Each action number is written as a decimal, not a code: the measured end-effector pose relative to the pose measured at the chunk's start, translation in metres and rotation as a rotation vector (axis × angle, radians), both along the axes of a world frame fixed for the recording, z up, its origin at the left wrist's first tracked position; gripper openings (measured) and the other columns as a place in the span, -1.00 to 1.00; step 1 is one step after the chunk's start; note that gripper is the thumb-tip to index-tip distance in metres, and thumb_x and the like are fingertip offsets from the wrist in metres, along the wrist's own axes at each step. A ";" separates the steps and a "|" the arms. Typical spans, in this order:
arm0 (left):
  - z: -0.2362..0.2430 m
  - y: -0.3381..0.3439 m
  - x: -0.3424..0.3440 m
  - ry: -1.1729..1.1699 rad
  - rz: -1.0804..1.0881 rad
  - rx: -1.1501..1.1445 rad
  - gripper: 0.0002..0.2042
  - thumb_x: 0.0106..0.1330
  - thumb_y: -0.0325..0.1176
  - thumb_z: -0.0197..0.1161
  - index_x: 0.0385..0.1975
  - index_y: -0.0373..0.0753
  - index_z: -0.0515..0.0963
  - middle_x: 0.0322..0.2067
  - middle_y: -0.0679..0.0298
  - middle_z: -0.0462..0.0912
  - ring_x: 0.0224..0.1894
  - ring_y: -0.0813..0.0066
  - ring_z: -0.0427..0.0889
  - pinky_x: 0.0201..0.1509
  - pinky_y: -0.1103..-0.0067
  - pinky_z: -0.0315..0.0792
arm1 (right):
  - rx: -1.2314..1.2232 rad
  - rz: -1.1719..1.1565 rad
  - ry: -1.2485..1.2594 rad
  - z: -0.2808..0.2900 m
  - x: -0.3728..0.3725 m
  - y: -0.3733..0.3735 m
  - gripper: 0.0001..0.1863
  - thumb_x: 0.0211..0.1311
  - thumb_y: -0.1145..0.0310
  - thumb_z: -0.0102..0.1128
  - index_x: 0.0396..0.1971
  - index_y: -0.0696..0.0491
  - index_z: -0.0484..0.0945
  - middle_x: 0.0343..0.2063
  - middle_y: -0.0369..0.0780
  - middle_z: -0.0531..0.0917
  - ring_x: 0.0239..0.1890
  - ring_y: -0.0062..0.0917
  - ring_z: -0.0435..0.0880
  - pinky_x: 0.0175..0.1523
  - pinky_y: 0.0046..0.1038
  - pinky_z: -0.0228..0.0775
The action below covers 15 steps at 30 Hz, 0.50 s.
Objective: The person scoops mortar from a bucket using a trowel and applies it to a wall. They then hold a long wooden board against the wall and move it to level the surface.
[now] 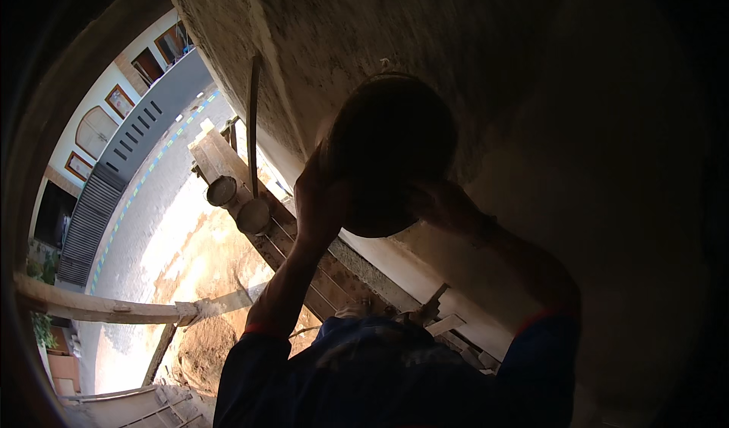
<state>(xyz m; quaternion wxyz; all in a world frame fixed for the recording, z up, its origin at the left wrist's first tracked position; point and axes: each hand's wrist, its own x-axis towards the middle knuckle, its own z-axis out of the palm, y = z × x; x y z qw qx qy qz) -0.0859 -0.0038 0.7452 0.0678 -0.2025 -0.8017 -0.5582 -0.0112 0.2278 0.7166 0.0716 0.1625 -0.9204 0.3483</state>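
The person's dark shirt (387, 375) fills the lower edge, a red trim showing at both sleeves. Above it, the left hand (323, 204) grips the left side of a dark round object (395, 151), and the right hand (448, 208) grips its lower right edge. The fingers of both hands are bent against it, but shadow hides the fingertips, so how wide they spread cannot be told. The object is raised in front of a rough wall (319, 33). Lower down, wooden planks (326, 287) run beside the wall, carrying two buckets (254, 216) near each other, with a long thin strip (253, 124) standing just beside them. Farther out lie brown, sunlit ground (205, 337), a grey gate (91, 231) and a white house (99, 132).
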 end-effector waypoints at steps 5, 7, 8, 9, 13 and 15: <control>0.011 -0.017 -0.005 -0.132 -0.073 0.534 -0.49 0.07 -0.43 0.21 0.09 -0.37 0.37 -0.17 0.19 0.60 -0.14 0.53 0.55 -0.06 0.56 0.46 | 0.053 -0.032 -0.204 0.096 0.009 0.009 -0.59 0.14 0.38 0.22 -0.02 0.16 0.37 -0.18 -0.04 0.60 -0.11 -0.31 0.63 -0.04 -0.34 0.49; 0.019 -0.024 -0.005 -0.146 -0.084 0.631 -0.50 0.05 -0.50 0.19 0.08 -0.38 0.37 -0.16 0.22 0.59 -0.15 0.54 0.55 -0.07 0.59 0.46 | 0.166 0.018 -0.191 0.129 0.013 0.015 -0.59 0.12 0.39 0.24 -0.03 0.15 0.38 -0.18 -0.06 0.61 -0.12 -0.29 0.64 -0.05 -0.32 0.49; 0.022 -0.030 -0.005 -0.148 -0.111 0.688 -0.51 0.05 -0.54 0.18 0.07 -0.39 0.37 -0.15 0.23 0.59 -0.15 0.55 0.55 -0.08 0.61 0.46 | 0.173 0.020 -0.179 0.143 0.014 0.013 -0.59 0.12 0.39 0.24 -0.03 0.15 0.38 -0.18 -0.06 0.61 -0.12 -0.29 0.64 -0.05 -0.32 0.49; 0.023 -0.038 -0.006 -0.114 -0.067 0.678 -0.50 0.04 -0.58 0.15 0.08 -0.39 0.37 -0.16 0.24 0.59 -0.17 0.54 0.56 -0.09 0.62 0.47 | 0.183 0.056 -0.074 0.157 0.014 0.011 -0.59 0.11 0.39 0.25 -0.04 0.14 0.38 -0.20 -0.08 0.61 -0.14 -0.28 0.64 -0.08 -0.32 0.50; 0.011 -0.043 -0.014 -0.136 -0.069 0.663 -0.51 0.11 -0.53 0.07 0.12 -0.36 0.34 -0.05 0.23 0.55 -0.09 0.49 0.55 -0.06 0.59 0.45 | 0.408 0.034 -0.051 0.235 0.036 0.005 -0.60 0.07 0.36 0.31 -0.09 0.10 0.41 -0.26 -0.11 0.63 -0.18 -0.32 0.66 -0.13 -0.33 0.50; 0.015 -0.054 -0.009 -0.168 0.012 0.707 -0.51 0.07 -0.55 0.08 0.10 -0.35 0.36 -0.10 0.24 0.56 -0.14 0.51 0.57 -0.09 0.61 0.46 | 0.400 0.090 -0.058 0.262 0.036 -0.006 -0.60 0.07 0.33 0.32 -0.10 0.10 0.42 -0.27 -0.11 0.63 -0.18 -0.36 0.65 -0.12 -0.34 0.49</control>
